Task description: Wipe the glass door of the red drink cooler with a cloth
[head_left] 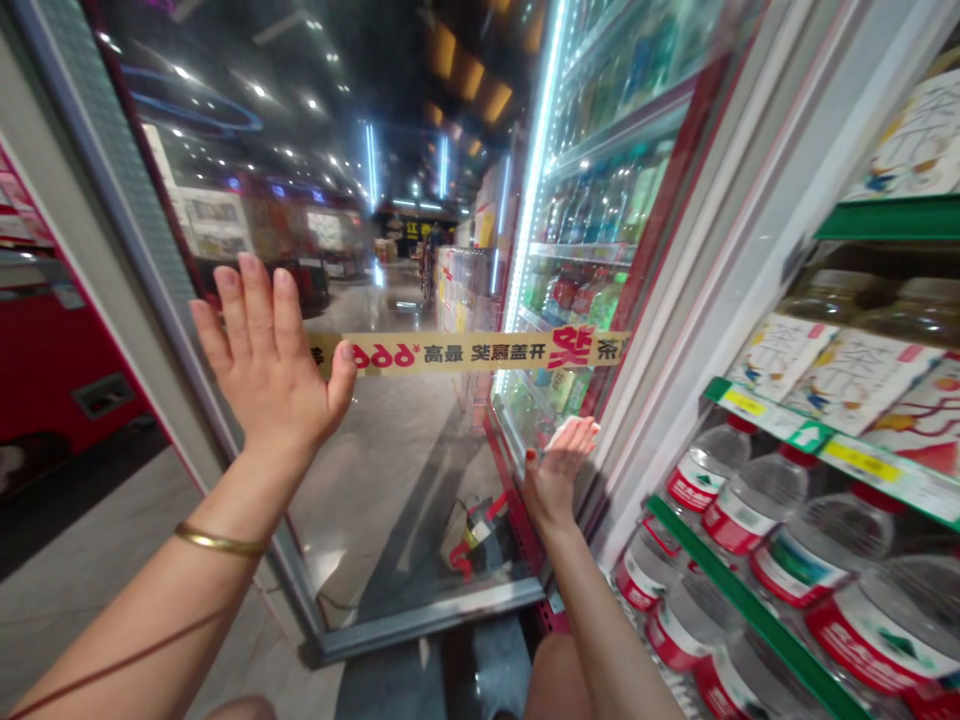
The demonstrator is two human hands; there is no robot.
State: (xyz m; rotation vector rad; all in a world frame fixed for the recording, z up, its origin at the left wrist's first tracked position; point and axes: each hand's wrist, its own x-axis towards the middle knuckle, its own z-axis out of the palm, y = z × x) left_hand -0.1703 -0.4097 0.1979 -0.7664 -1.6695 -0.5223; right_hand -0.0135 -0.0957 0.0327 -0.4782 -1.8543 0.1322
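Observation:
A glass fridge door [390, 430] in a pale frame stands swung open in front of me. My left hand [274, 370] is spread against its pane, fingers stretched out and holding nothing, with a gold bracelet on the wrist. Beside the thumb a yellow printed strip [457, 354] runs across the glass, its writing mirrored. Lower right, near the hinge side of the door, my right hand [561, 470] has a white cloth [568, 428] under its fingers. Most of the cloth is hidden, and whether it is cloth or paper is hard to tell.
On the right, fridge shelves with green edges [750, 610] hold several water bottles [799, 535] and boxed drinks [862, 385]. Through the glass another lit drinks fridge [592, 250] shows. A red cabinet [67, 360] stands at left. Tiled floor lies below.

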